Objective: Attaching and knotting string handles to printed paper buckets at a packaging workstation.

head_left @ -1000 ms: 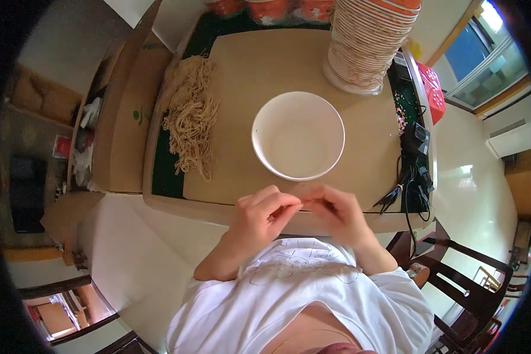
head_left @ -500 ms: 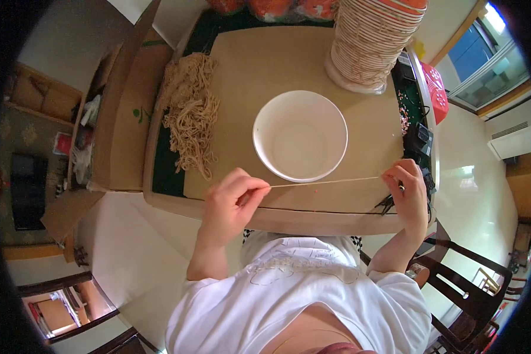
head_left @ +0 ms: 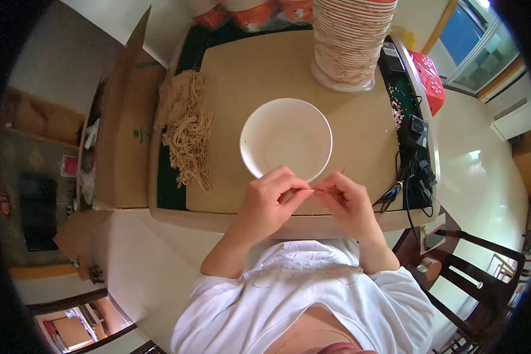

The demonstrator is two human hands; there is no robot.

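Both hands meet at the near edge of the worktop (head_left: 259, 65) — left hand (head_left: 269, 203) and right hand (head_left: 347, 202) each pinching an end of a thin noodle strand (head_left: 316, 190), fingertips nearly touching, just below an empty white bowl (head_left: 286, 139). Pile of dry noodles (head_left: 186, 133) at left; stack of bowls (head_left: 351, 38) top right.

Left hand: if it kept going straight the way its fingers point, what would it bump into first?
The left hand points across toward the right hand, with a thin strand pinched between them. It would probably meet the right hand's fingertips first; they look almost touching, though depth is hard to judge. The white bowl sits just beyond.
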